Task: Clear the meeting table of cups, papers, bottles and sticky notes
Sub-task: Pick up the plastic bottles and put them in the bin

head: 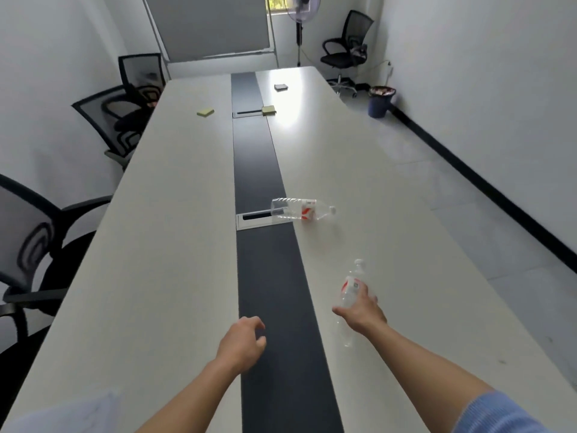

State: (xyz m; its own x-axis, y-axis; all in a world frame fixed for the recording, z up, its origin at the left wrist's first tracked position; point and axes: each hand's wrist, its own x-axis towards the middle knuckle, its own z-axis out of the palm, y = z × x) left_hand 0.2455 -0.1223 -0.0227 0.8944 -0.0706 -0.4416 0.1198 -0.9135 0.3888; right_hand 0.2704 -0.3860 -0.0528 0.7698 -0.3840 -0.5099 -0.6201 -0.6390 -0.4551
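Note:
A long white meeting table [175, 245] with a dark centre strip runs away from me. My right hand [363, 310] grips a clear plastic bottle [349, 292] with a red-and-white label, held tilted just above the table's right half. A second clear bottle [301, 209] lies on its side further up, beside a cable slot. My left hand [242, 342] hovers over the dark strip, fingers loosely curled, holding nothing. Two yellow sticky-note pads [205, 112] [268, 110] lie far up the table. A sheet of paper [62, 414] shows blurred at the near left corner.
A small dark flat object [281, 86] rests near the table's far end. Black mesh chairs [37, 245] line the left side. Another chair [348, 48] and a standing fan [301, 14] are at the back. A blue bin [380, 101] stands by the right wall.

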